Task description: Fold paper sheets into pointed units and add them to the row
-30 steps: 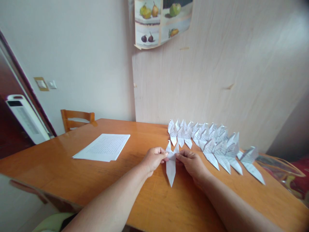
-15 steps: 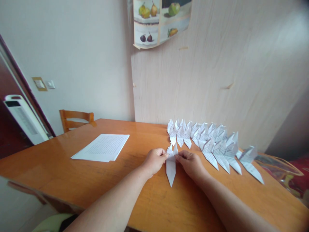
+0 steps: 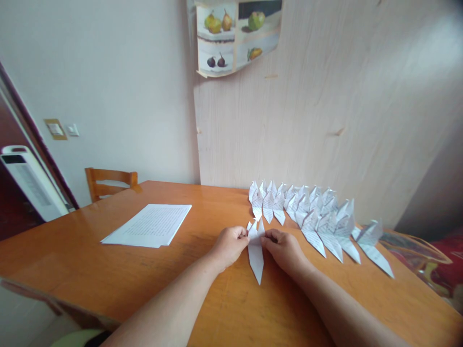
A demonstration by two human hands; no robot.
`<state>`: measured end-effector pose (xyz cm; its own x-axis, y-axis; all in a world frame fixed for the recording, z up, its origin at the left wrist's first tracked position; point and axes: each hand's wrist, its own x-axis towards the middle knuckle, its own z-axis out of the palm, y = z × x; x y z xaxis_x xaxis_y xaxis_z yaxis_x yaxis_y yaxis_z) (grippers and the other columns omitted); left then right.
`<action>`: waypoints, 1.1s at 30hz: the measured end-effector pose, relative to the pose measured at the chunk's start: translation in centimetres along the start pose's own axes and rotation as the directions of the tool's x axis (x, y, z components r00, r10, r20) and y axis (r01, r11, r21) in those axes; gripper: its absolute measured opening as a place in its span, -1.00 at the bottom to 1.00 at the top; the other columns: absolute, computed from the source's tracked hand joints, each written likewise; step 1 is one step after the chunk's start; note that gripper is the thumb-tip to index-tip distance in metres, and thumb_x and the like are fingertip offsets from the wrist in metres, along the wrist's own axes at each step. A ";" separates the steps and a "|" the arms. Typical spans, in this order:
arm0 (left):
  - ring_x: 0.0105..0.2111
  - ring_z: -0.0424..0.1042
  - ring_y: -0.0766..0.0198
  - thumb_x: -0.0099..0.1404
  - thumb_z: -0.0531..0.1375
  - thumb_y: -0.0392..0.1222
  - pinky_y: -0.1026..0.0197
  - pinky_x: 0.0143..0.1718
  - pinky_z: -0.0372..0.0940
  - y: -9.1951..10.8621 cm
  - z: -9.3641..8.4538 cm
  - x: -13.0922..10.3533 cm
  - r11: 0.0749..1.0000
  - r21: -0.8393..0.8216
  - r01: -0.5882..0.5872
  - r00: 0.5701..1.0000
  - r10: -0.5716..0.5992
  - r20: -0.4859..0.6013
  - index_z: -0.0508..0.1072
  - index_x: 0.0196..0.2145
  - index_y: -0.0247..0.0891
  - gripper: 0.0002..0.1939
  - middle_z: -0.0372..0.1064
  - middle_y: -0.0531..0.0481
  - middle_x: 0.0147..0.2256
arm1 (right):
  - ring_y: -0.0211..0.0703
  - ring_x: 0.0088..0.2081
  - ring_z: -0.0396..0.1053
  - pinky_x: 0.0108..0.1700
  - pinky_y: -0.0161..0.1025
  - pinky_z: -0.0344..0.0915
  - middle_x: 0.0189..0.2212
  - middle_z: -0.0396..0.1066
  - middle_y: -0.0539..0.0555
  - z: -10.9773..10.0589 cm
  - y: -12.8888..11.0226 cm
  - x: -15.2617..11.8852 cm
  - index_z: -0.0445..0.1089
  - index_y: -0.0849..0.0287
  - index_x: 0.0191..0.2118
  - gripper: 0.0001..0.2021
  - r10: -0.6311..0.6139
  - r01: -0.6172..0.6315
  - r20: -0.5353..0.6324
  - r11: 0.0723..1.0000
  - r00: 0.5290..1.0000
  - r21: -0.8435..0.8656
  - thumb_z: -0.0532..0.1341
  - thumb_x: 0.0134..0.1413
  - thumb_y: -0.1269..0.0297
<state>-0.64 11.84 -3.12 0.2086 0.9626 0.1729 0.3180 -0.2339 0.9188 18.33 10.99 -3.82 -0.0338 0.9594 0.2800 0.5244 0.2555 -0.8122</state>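
Observation:
Between my two hands is a folded paper figure, white, with a long pointed flap towards me and narrow points at its far end. My left hand pinches its left edge between thumb and bent fingers. On the opposite edge, my right hand grips it the same way. Just beyond and to the right stand several finished-looking folded paper figures in rows, printed with text, their long flaps pointing towards me.
A stack of printed sheets lies on the left of the wooden table. A wooden chair stands behind the table's far left corner. Clear plastic and red material are at the right edge. Fruit pictures hang on the wall.
The view has shifted slightly. The paper figure's near tip has swung a little to the right, and its far points are spread differently. Both hands keep their hold.

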 end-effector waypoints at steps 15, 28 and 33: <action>-0.27 0.46 0.19 0.17 0.23 -0.26 0.23 -0.20 0.26 -0.2 0.3 -0.1 0.991 -0.127 -0.039 0.999 0.037 -0.020 0.52 -0.22 -0.26 -0.81 0.52 -0.04 -0.30 | -0.16 -0.49 0.23 -0.42 -0.24 0.10 -0.58 0.35 -0.04 -0.2 -0.3 0.0 0.48 0.10 -0.42 -0.86 0.008 -0.006 -0.020 0.993 1.000 0.114 0.25 -0.02 0.17; -0.15 0.48 0.17 0.24 0.15 -0.32 0.13 -0.02 0.28 2.6 -0.7 -1.3 0.918 -0.382 -0.108 0.994 0.109 -0.020 0.43 -0.11 -0.27 -0.76 0.52 -0.11 -0.21 | -0.14 -0.44 0.28 -0.39 -0.21 0.19 -0.47 0.41 0.03 -1.1 -1.3 -0.5 0.40 0.12 -0.41 -0.91 0.197 -0.192 0.063 0.756 0.978 0.626 0.26 -0.07 0.24; -0.12 0.49 0.15 0.27 0.17 -0.30 0.09 0.02 0.27 3.5 -0.7 -1.8 0.874 -0.470 -0.121 0.985 0.166 0.054 0.40 -0.04 -0.29 -0.72 0.55 -0.12 -0.19 | -0.14 -0.48 0.30 -0.41 -0.20 0.22 -0.49 0.41 0.04 -1.7 -1.8 -0.4 0.41 0.13 -0.37 -0.91 0.203 -0.295 0.215 0.636 0.955 0.713 0.21 -0.08 0.30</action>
<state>-0.59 9.34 0.07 0.3082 0.9017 0.3033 -0.1820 -0.2570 0.9491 18.85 9.93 -1.62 -0.1085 0.9941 -0.0073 -0.2625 -0.0357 -0.9643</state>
